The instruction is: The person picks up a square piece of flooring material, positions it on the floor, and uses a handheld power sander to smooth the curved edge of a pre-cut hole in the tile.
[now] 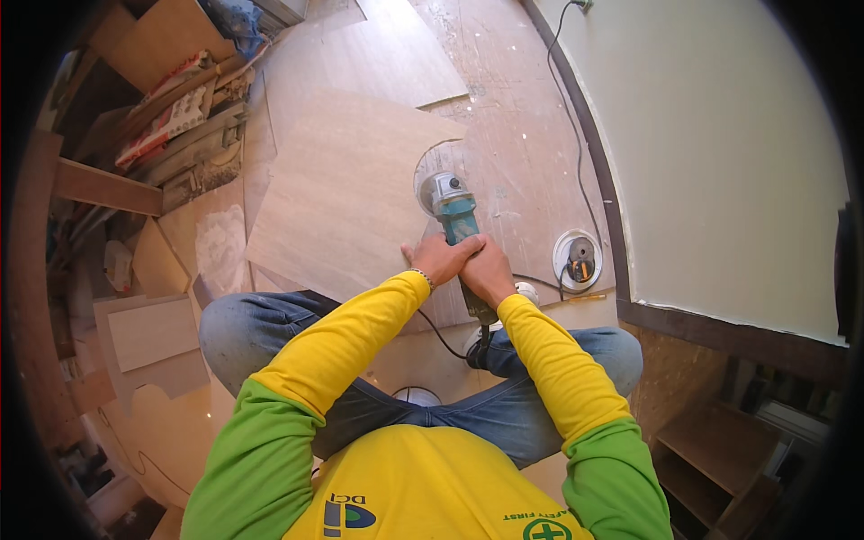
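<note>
I am crouched over a large beige tile (342, 193) lying on the floor. Both hands grip a teal angle grinder (456, 220). My left hand (441, 259) wraps the front of its body; my right hand (489, 273) holds the rear handle. The grinder's grey head and disc guard sit at a curved cut-out in the tile's right edge. Its black cord (443, 335) runs back between my knees.
A round floor opening with a small tool (578, 258) lies to the right, near the dark skirting and cream wall (720, 153). Tile offcuts (153, 333) and stacked boards and boxes (171, 117) crowd the left. A wooden step unit (711, 459) stands at lower right.
</note>
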